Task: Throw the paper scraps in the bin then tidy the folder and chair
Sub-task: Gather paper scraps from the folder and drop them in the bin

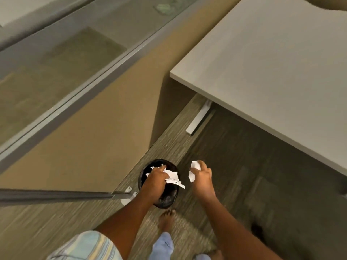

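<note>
A small round black bin (170,200) with a dark liner stands on the carpet by the partition's corner. My left hand (155,180) hovers right over its mouth, closed on white paper scraps (173,177) that stick out to the right. A few white bits show inside the bin beyond my fingers. My right hand (202,175) is just to the right of the bin, over the carpet, closed on more white paper scraps (194,170). No folder or chair is in view.
A grey desk (272,72) fills the upper right, its metal foot (199,117) on the carpet. A tan partition with a glass top (78,109) runs along the left. My bare foot (167,220) stands just in front of the bin.
</note>
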The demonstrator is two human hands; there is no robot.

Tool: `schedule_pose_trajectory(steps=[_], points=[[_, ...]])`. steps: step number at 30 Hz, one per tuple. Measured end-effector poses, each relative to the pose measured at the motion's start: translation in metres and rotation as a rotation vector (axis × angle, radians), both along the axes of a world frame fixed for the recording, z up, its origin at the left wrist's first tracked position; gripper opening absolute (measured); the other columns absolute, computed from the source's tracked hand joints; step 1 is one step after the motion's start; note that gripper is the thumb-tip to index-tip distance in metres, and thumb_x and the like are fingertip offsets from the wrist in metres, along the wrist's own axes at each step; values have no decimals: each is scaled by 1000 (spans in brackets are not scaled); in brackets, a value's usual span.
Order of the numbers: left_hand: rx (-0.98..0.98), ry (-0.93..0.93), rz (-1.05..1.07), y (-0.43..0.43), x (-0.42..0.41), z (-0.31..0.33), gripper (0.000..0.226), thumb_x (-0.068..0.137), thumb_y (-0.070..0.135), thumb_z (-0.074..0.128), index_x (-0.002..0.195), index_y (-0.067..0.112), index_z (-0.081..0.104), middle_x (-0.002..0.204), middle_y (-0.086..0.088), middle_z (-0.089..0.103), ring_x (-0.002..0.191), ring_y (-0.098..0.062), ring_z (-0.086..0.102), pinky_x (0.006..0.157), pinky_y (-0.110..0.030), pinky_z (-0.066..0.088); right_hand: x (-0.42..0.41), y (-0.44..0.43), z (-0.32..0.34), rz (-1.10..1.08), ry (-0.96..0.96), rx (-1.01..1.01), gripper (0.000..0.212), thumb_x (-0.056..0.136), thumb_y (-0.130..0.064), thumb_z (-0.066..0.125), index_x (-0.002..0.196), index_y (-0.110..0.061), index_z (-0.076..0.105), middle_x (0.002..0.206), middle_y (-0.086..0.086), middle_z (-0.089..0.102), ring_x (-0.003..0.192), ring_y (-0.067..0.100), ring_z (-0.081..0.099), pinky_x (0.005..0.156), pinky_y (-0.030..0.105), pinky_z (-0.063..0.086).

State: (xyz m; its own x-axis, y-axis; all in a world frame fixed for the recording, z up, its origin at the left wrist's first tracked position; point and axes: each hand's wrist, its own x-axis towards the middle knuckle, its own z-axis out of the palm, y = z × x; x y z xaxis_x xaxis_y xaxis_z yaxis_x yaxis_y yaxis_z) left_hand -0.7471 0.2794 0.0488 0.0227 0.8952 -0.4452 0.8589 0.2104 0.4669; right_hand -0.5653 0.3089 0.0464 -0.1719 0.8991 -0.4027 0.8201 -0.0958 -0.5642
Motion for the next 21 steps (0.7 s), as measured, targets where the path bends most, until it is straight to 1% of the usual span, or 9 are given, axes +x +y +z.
schedule_pose_trajectory(steps=[2,3,5,7,10,13,16,18,21], points=[[-20,28,-52,1,-13,-14,34,92,5,44,122,6,62,154,-16,29,142,-24,28,114,-22,16,-16,1,-11,29,-28,-20,44,89,0,53,131,-13,57,157,12,25,137,37,28,110,43,35],[-46,49,-84,2,-19,-23,36,92,6,44,124,6,60,155,-16,28,142,-24,28,113,-22,17,-24,2,-18,35,-30,-37,42,91,-2,51,131,-11,57,158,14,24,136,37,29,110,42,37],[-104,112,-167,6,-29,-40,37,91,8,46,125,8,59,156,-14,25,142,-25,28,115,-27,20,-39,2,-33,62,-25,-67,39,91,-5,53,129,-11,59,156,14,27,132,37,33,107,38,39],[-145,179,-241,11,-38,-56,37,91,11,47,126,9,58,157,-12,22,143,-26,26,116,-30,22,-52,0,-50,69,25,-116,40,89,-2,56,126,-16,60,150,11,32,132,34,34,106,37,36],[-180,240,-323,18,-51,-77,36,92,12,45,126,8,58,158,-12,21,142,-25,27,115,-33,26,-72,1,-71,70,70,-219,46,90,-3,56,133,-19,53,150,10,31,136,32,31,109,38,32],[-196,257,-371,25,-61,-95,34,92,11,43,121,9,60,157,-12,23,141,-23,29,114,-34,27,-92,5,-93,155,27,-266,53,91,-19,60,142,-22,45,152,11,29,133,34,36,108,34,34],[-225,231,-385,35,-65,-118,33,93,15,45,122,11,60,157,-11,24,142,-23,27,116,-33,24,-107,10,-118,152,16,-328,57,91,-35,61,143,-19,43,150,12,33,131,33,42,106,29,34],[-245,179,-363,40,-67,-136,34,95,13,43,126,8,56,156,-11,26,143,-23,26,117,-34,24,-115,16,-139,118,19,-385,57,91,-37,60,143,-18,43,149,11,34,135,33,38,108,31,34],[-208,-90,-100,46,-74,-166,42,94,6,40,135,1,46,151,-12,33,142,-23,28,116,-31,24,-123,25,-173,53,42,-435,61,92,-37,60,146,-20,37,156,12,25,141,32,30,111,36,33]])
